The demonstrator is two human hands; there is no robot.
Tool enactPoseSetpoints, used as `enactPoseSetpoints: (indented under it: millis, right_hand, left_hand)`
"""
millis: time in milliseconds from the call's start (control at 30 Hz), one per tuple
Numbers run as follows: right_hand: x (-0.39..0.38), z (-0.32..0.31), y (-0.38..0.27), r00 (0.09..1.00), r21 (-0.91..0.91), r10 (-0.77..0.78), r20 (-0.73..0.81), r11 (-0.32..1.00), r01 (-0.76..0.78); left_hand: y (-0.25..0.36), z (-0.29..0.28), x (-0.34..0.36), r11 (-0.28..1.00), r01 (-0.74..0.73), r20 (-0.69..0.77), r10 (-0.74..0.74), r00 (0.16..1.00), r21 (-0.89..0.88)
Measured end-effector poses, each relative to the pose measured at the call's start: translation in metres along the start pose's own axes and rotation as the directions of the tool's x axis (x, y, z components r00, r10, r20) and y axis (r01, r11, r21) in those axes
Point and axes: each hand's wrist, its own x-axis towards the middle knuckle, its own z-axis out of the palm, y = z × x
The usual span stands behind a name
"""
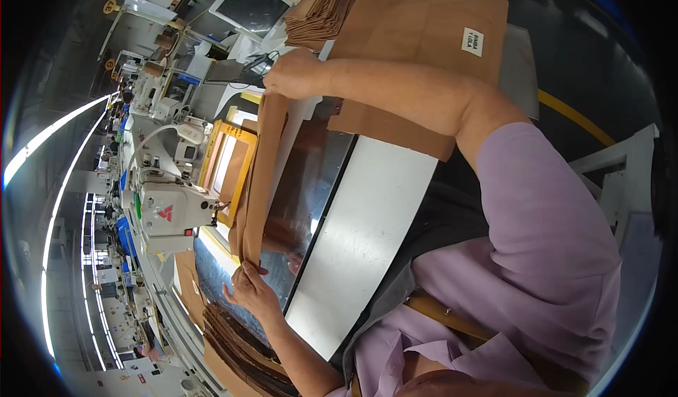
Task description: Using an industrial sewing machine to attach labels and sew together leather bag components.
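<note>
A long, folded brown strip of leather-like material (263, 174) stretches between my hands, in front of a sewing machine. My right hand (293, 73), at the top of the head view, is closed on the strip's upper end. At its lower end my left hand (253, 288) pinches it between thumb and fingers, with some of the other fingers spread out. Just beyond the strip, a yellow frame (247, 174) sits beside the white sewing machine head (173, 210). Under the strip lies a shiny metal bed (307, 178).
A stack of folded brown pieces (321, 15) lies near a large brown panel (417, 19) with a white label. More dark brown pieces (240, 344) are piled below my left hand. A white table edge (364, 220) runs in front of my body. Other machines stand in the distance.
</note>
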Motion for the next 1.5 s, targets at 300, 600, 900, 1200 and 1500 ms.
enactPoseSetpoints:
  millis: [300, 600, 900, 1200, 1500]
  right_hand:
    - [-0.088, -0.173, 0.14, 0.872, -0.011, 0.175, -0.457, 0.979, -0.202]
    - [-0.277, -0.194, 0.31, 0.62, -0.181, 0.359, -0.698, 0.749, -0.637]
    - [-0.18, -0.098, 0.17, 0.827, 0.212, 0.377, -0.417, 0.925, -0.315]
    - [-0.045, 0.011, 0.095, 0.995, 0.146, 0.042, -0.087, 0.989, -0.029]
    - [-0.008, 0.0, 0.116, 0.868, -0.075, 0.158, 0.472, 0.988, -0.139]
  left_hand:
    - [0.195, -0.016, -0.008, 0.761, -0.552, 0.01, 0.59, 0.807, -0.342]
    - [0.246, 0.009, -0.036, 0.428, -0.704, -0.063, 0.829, 0.555, -0.567]
    - [0.142, 0.035, -0.007, 0.755, -0.427, 0.101, 0.539, 0.836, -0.499]
    - [0.064, 0.066, -0.004, 0.868, -0.13, -0.06, 0.116, 0.991, -0.479]
    - [0.078, 0.066, -0.006, 0.905, -0.343, -0.122, 0.322, 0.939, -0.253]
